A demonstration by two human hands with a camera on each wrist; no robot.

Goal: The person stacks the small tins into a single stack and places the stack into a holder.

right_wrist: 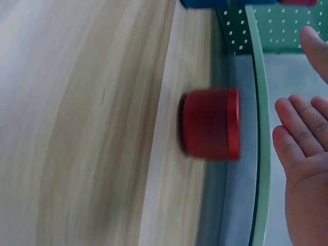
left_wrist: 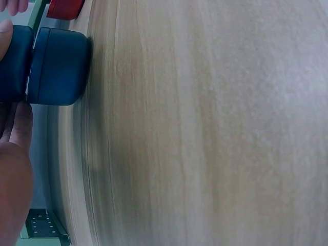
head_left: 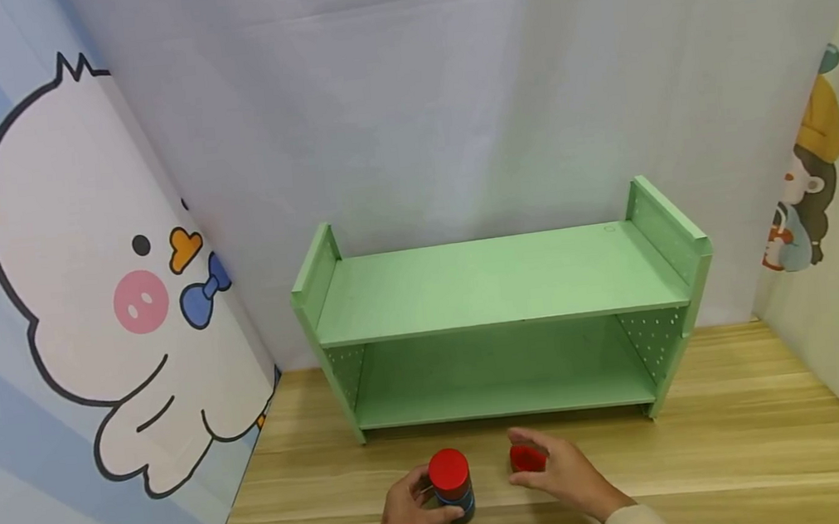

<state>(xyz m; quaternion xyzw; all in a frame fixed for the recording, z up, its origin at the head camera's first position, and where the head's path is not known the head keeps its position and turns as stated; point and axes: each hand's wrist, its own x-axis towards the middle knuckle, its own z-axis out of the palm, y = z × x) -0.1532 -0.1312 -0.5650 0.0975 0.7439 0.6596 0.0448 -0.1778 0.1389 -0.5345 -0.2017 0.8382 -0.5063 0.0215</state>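
Observation:
My left hand (head_left: 404, 517) grips a dark blue cylindrical container with a flat red top (head_left: 449, 472), which stands upright on the table. Its blue body (left_wrist: 60, 66) has a seam between two sections in the left wrist view; the thumb and a finger lie against the section above the seam. To its right, a small red cup (head_left: 526, 458) with a raised rim sits on the table. Around the far and near sides of that cup, my right hand (head_left: 566, 478) spreads its thumb and fingers. In the right wrist view this hand (right_wrist: 307, 154) is above the cup, not touching it.
A light green two-level shelf (head_left: 496, 280) with perforated side panels stands behind both hands. The wooden table (head_left: 742, 433) extends to either side. A pale curtain (head_left: 414, 113) hangs at the back, with printed cartoon figures on the side walls.

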